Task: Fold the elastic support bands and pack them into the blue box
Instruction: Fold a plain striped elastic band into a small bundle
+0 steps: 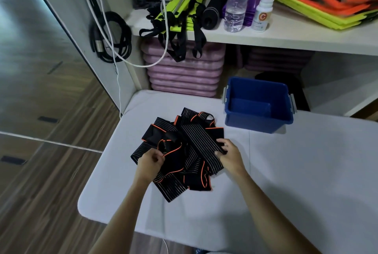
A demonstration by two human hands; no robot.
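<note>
At frame centre, the tangled pile of black, orange-edged elastic support bands (180, 151) is pinched by the left hand (149, 161) and the right hand (229, 154). Neighbouring bands could be dragged off the white table (296, 182); the empty blue plastic box (258, 104) waits upper right.

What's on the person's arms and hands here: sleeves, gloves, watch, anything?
Nothing worn that shows. The left hand and right hand are bare, without gloves, rings or a watch. Both forearms are bare to the frame's lower edge, with no sleeves, straps, cables or markings in view.
</note>
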